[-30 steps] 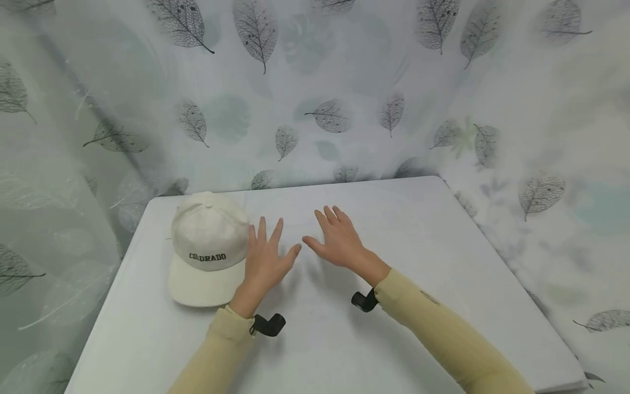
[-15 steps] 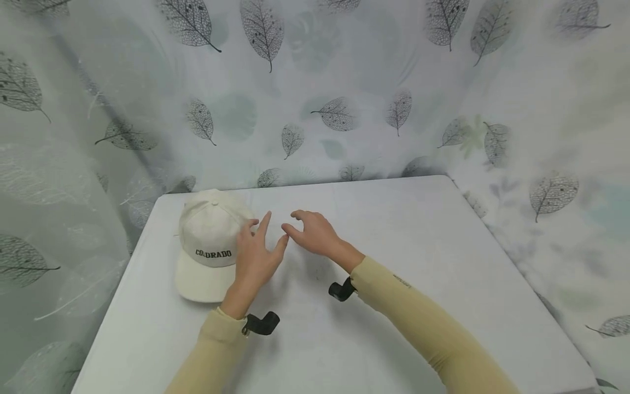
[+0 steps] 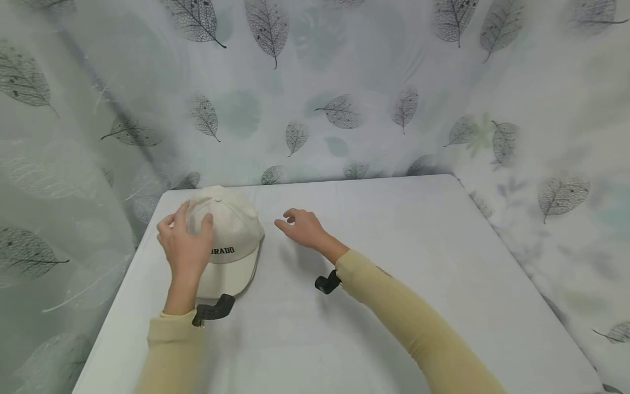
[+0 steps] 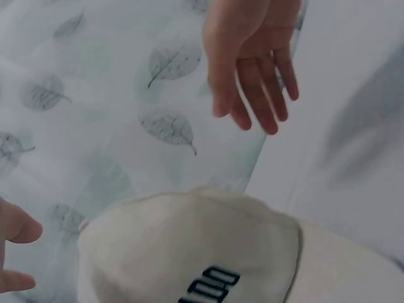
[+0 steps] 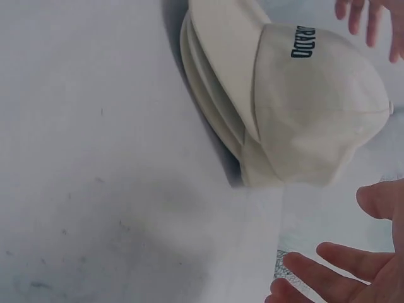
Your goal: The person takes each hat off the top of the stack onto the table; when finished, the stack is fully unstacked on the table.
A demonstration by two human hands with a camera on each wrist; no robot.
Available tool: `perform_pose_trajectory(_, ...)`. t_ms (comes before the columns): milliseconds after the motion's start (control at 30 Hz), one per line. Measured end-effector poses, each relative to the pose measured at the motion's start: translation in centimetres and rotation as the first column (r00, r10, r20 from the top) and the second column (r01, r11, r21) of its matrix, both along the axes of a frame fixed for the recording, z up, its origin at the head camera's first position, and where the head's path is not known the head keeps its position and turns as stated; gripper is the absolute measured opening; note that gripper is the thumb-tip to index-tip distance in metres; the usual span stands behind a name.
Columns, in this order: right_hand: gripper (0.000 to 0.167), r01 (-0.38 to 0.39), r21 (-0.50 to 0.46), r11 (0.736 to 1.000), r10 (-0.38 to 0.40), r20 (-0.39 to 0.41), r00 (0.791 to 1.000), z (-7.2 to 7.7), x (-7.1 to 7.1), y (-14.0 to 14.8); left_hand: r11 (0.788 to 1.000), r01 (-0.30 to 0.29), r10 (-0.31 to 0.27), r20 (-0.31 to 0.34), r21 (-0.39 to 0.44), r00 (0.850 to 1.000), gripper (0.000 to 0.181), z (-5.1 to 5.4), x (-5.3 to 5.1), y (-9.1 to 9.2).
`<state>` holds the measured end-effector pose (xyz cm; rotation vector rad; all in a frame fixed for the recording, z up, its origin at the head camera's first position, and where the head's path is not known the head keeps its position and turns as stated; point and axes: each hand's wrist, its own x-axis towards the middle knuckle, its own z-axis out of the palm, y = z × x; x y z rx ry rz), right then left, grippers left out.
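Note:
A cream cap (image 3: 236,232) with dark COLORADO lettering lies at the table's back left, its brim toward me. In the right wrist view, layered brims (image 5: 211,95) show more than one cap stacked together. My left hand (image 3: 186,246) hovers at the stack's left side, fingers spread and slightly bent, hiding part of the lettering. The left wrist view shows a gap between those fingers (image 4: 17,224) and the crown. To the right of the stack, my right hand (image 3: 304,229) hangs above the table with loosely bent fingers, apart from the caps and holding nothing.
The white table (image 3: 394,235) extends to the right and toward me. Leaf-patterned curtains (image 3: 315,82) close in the back and both sides. A black wrist camera (image 3: 214,310) sits on the left wrist, another wrist camera (image 3: 327,283) on the right.
My left hand has crossed from the right side of the caps to their left. My right hand has moved left toward them, its fingers now more bent. The caps appear to stay put.

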<state>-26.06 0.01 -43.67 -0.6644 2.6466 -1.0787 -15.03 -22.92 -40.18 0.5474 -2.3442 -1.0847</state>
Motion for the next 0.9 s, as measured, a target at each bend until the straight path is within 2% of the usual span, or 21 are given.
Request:
perform_pose_trajectory(67, 0.051, 0.001, -0.008, 1.0, -0.001, 0.016, 1.0, -0.2, -0.2, -0.5, 0.999, -0.035, 0.034, 0.034, 0.033, 0.999, 0.066, -0.3, 0.5, -1.6)
perform_pose_trajectory(167, 0.05, -0.003, -0.024, 1.0, 0.004, 0.036, 0.999, -0.5, -0.6, -1.3, 0.994, -0.077, 0.07, 0.099, 0.073, 0.993, 0.069, -1.2, 1.2, -3.7)
perform_pose_trajectory(300, 0.047, 0.019, -0.043, 0.999, -0.016, 0.076, 0.997, -0.9, -1.0, -2.6, 0.992, -0.111, 0.095, 0.205, 0.064, 0.974, 0.074, -2.9, 2.2, -5.6)
perform_pose_trajectory(400, 0.046, 0.064, -0.056, 0.996, -0.055, 0.141, 0.989, -1.4, -1.2, -3.5, 0.995, -0.091, 0.07, 0.338, 0.049, 0.939, 0.079, -3.9, 3.0, -6.5)
perform_pose_trajectory(500, 0.047, 0.113, -0.068, 0.991, -0.096, 0.213, 0.972, -2.0, -1.4, -4.4, 0.999, -0.015, -0.009, 0.47, 0.046, 0.883, 0.086, -4.7, 3.6, -7.0)
perform_pose_trajectory(567, 0.047, 0.143, -0.079, 0.987, -0.118, 0.261, 0.958, -2.5, -1.6, -5.0, 0.998, 0.044, -0.063, 0.523, 0.049, 0.85, 0.088, -5.0, 3.9, -7.0)
perform_pose_trajectory(633, 0.048, 0.169, -0.084, 0.982, -0.136, 0.307, 0.942, -3.0, -1.8, -5.6, 0.995, 0.082, -0.103, 0.55, 0.061, 0.829, 0.088, -5.1, 4.2, -7.0)
perform_pose_trajectory(700, 0.047, 0.194, -0.091, 0.977, -0.151, 0.348, 0.925, -3.4, -1.9, -6.1, 0.992, 0.106, -0.126, 0.559, 0.068, 0.82, 0.086, -5.2, 4.5, -7.0)
perform_pose_trajectory(767, 0.046, 0.22, -0.108, 0.969, -0.163, 0.386, 0.908, -3.7, -2.0, -6.6, 0.991, 0.108, -0.137, 0.56, 0.085, 0.817, 0.083, -5.2, 4.6, -7.0)
perform_pose_trajectory(900, 0.046, 0.263, -0.167, 0.95, -0.164, 0.452, 0.877, -4.0, -2.1, -7.3, 0.989, 0.099, -0.141, 0.553, 0.106, 0.821, 0.076, -5.3, 5.0, -7.1)
